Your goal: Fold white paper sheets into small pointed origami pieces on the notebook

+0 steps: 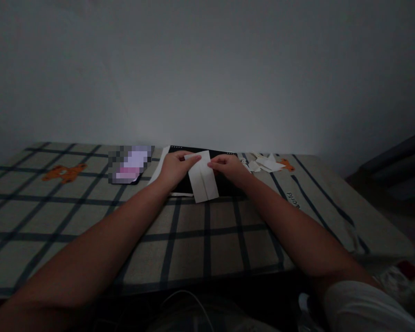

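Note:
A white strip of folded paper (204,180) with a crease down its middle is held up over a black folder or board (224,184). My left hand (176,167) pinches its upper left edge, thumb lying across the front. At the upper right edge, my right hand (228,167) grips the same paper between thumb and fingers. The paper's lower end hangs free, over the board's front edge. White sheets (160,166) show from under the board on the left.
A phone (133,163), its screen blurred out, lies left of the board. White folded paper pieces (265,163) are heaped to the right. A checked cloth (190,230) covers the table, which meets a grey wall (200,74). A thin white cable (190,293) hangs below the front edge.

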`<state>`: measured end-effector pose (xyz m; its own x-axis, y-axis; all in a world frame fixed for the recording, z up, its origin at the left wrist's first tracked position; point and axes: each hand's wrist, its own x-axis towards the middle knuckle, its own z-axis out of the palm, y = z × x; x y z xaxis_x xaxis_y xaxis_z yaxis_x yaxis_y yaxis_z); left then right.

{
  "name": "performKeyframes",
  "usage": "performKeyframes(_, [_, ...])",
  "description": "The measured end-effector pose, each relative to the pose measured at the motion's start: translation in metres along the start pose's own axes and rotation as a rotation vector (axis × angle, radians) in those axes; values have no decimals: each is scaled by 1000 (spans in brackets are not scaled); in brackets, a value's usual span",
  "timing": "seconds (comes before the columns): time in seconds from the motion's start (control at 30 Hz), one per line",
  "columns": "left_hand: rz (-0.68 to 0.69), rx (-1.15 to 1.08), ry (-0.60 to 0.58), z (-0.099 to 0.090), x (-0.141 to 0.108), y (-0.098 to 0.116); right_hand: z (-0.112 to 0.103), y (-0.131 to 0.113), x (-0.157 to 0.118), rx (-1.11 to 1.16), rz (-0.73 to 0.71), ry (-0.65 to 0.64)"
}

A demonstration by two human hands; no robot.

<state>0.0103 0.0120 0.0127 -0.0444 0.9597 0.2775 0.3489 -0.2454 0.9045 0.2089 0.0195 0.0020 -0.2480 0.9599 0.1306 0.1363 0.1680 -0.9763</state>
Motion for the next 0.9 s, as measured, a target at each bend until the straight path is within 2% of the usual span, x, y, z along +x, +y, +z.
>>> performKeyframes(0.2, [-19, -77, 66, -1, 2, -2, -1, 1, -1, 4, 43, -70])
performKeyframes(0.33, [-6, -266, 1, 2, 10, -9, -3, 5, 3, 22, 46, 16])
performKeyframes(0.43, [3, -297, -7, 4, 13, -13, -4, 9, 7, 122, 45, 110])
performKeyframes(0.53, [66, -280, -58, 4, 12, -14, -6, 13, 11, 202, 19, 218])
performKeyframes(0.67, [103, -153, -140, 2, 8, -14, -8, 17, 13, 137, -62, 287])
performKeyframes(0.9, [159, 21, -88, -1, 11, -14, -13, 21, 15, -9, -202, 164])
